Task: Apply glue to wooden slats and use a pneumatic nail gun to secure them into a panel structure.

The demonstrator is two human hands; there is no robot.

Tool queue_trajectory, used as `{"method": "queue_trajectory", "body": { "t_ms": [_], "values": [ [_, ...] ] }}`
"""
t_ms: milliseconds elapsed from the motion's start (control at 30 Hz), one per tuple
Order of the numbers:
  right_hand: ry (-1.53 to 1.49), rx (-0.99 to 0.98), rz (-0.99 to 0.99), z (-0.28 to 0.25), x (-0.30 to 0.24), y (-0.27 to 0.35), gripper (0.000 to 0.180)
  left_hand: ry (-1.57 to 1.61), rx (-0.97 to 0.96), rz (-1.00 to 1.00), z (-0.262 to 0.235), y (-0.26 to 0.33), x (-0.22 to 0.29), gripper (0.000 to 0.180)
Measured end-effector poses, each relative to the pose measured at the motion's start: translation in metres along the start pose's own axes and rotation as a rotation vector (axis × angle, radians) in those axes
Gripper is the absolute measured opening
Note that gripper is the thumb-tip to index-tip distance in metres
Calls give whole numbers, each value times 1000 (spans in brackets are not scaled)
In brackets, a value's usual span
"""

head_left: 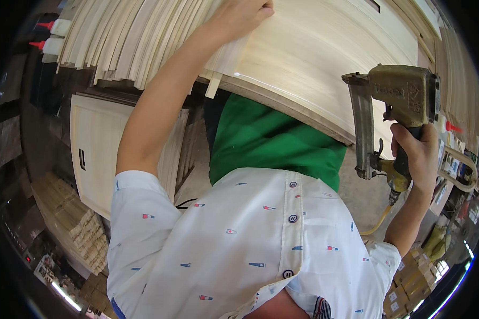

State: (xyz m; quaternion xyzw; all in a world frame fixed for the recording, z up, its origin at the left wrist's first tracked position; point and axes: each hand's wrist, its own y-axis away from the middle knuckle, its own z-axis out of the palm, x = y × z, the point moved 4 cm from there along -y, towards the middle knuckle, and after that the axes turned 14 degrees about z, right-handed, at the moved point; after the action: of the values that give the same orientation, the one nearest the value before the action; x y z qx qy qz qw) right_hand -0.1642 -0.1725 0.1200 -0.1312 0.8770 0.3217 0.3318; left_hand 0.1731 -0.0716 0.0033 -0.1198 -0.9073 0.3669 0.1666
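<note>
A pale wooden panel (308,48) lies on the workbench in front of me, with a dark slot near its far edge and a small white spot, perhaps glue, by its near left corner. My left hand (242,18) rests over the panel's left side, fingers curled; anything inside them is hidden. At the right, my right hand (418,151) grips the black handle of a worn pneumatic nail gun (404,95), held upright above the panel's right edge. A yellow air hose (378,226) runs from its base.
Many thin wooden strips (127,40) lie side by side at the left, near two white bottles (53,45) with red tips. Another slotted panel (98,154) leans below them. Stacked timber (69,223) stands lower left; cardboard boxes (410,279) are lower right.
</note>
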Motion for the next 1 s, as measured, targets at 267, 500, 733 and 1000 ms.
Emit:
{"method": "queue_trajectory", "body": {
  "t_ms": [267, 500, 733, 1000],
  "values": [
    [2, -13, -13, -7, -2, 9, 20, 0, -2, -30, 3, -9, 3, 13],
    [19, -39, -21, -4, -4, 10, 22, -23, -19, -47, 1, -8, 4, 13],
    [-8, -77, -38, 1, -6, 10, 23, 1, -39, -71, 3, -7, 2, 13],
    [-25, -51, -5, 6, -9, 10, 23, 7, -14, -52, 8, -7, -2, 13]
  ]
}}
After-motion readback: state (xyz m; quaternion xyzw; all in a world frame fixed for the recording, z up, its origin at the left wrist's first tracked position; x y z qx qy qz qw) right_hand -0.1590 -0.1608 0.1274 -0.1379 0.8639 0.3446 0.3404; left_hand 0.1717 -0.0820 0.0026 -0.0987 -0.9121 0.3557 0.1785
